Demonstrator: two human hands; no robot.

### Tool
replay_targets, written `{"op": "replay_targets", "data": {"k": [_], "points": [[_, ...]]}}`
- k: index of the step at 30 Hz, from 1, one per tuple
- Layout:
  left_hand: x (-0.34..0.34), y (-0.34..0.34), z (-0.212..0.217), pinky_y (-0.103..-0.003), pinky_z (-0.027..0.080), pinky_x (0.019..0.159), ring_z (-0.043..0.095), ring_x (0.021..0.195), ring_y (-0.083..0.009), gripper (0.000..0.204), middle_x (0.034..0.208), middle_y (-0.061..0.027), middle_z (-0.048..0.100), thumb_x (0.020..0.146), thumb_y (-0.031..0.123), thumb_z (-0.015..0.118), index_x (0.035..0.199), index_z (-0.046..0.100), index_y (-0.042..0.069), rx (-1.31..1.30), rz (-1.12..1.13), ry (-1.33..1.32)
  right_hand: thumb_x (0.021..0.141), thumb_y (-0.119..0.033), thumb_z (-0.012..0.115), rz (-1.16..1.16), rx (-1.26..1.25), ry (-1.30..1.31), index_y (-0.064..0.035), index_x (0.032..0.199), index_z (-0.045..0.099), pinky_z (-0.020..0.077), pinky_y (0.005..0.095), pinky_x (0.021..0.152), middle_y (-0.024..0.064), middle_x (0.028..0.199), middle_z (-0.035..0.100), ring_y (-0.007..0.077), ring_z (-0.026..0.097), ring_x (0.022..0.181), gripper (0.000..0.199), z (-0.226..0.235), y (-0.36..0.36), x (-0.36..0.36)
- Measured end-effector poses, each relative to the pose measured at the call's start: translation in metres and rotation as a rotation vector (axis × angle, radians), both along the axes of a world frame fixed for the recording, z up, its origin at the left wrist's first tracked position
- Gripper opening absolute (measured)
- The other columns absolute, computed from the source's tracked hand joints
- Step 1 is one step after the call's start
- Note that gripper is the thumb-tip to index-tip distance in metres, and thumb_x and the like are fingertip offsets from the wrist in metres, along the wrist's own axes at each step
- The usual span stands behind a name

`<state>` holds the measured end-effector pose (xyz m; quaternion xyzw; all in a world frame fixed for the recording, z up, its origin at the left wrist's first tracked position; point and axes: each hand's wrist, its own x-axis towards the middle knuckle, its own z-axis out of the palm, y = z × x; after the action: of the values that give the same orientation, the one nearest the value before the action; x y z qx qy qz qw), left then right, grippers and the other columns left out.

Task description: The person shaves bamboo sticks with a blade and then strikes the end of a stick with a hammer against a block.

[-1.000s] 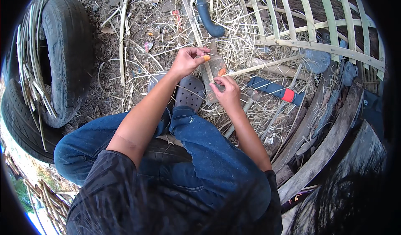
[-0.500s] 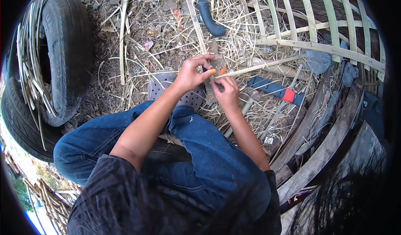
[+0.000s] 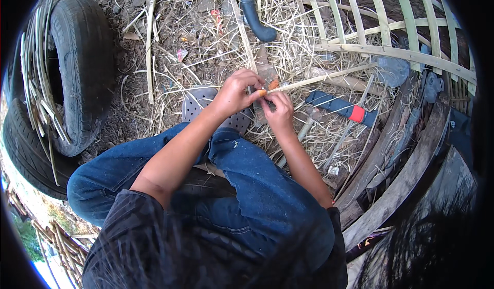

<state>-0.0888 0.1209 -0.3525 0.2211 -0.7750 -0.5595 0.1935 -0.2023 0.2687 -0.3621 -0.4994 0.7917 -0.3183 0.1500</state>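
My left hand point(image 3: 237, 92) is closed, its fingers and orange-wrapped thumb pinching a thin bamboo strip. Close beside it, my right hand point(image 3: 279, 111) is also closed on the strip, with an orange wrap on its raised index finger. A pale bamboo strip point(image 3: 327, 76) runs out from between the hands to the right. Another, longer strip point(image 3: 240, 25) reaches from the far side down to my left hand; whether it is held or lies beneath is hidden. The fingertips cover the strip's gripped part. Below the hands are my grey perforated clogs point(image 3: 234, 120).
Old tyres point(image 3: 82, 73) holding bamboo strips stand at the left. A woven bamboo lattice point(image 3: 383, 29) fills the far right. A dark sheath with a red band point(image 3: 334, 108) lies right of my hands, near a wooden handle point(image 3: 303, 131). A dark curved pipe point(image 3: 254, 19) lies beyond them.
My left fingers have curled lower, and its thumb has shifted slightly toward my right hand. My right hand has hardly moved. The strip at the right still sticks out between the hands.
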Motion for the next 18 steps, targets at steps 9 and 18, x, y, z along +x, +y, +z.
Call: {"op": "replay_targets", "data": {"k": [9, 18], "points": [[0.006, 0.026, -0.021, -0.036, 0.051, 0.071, 0.063, 0.079, -0.0256, 0.017, 0.082, -0.0091, 0.064, 0.067, 0.004, 0.079, 0.08, 0.068, 0.0, -0.007, 0.021, 0.009, 0.067, -0.006, 0.077, -0.058, 0.04, -0.117, -0.0041, 0.084, 0.054, 0.047, 0.0416, 0.075, 0.0103, 0.081, 0.061, 0.0316, 0.059, 0.081, 0.029, -0.002, 0.007, -0.002], [0.006, 0.033, -0.026, -0.034, 0.051, 0.068, 0.063, 0.077, -0.0249, 0.015, 0.082, -0.0092, 0.064, 0.07, 0.005, 0.078, 0.079, 0.068, 0.001, -0.025, 0.008, 0.023, 0.066, -0.003, 0.076, -0.059, 0.08, -0.149, -0.0045, 0.085, 0.054, 0.0465, 0.0419, 0.078, 0.0093, 0.082, 0.06, 0.0312, 0.059, 0.083, 0.029, -0.003, 0.01, -0.004]]}}
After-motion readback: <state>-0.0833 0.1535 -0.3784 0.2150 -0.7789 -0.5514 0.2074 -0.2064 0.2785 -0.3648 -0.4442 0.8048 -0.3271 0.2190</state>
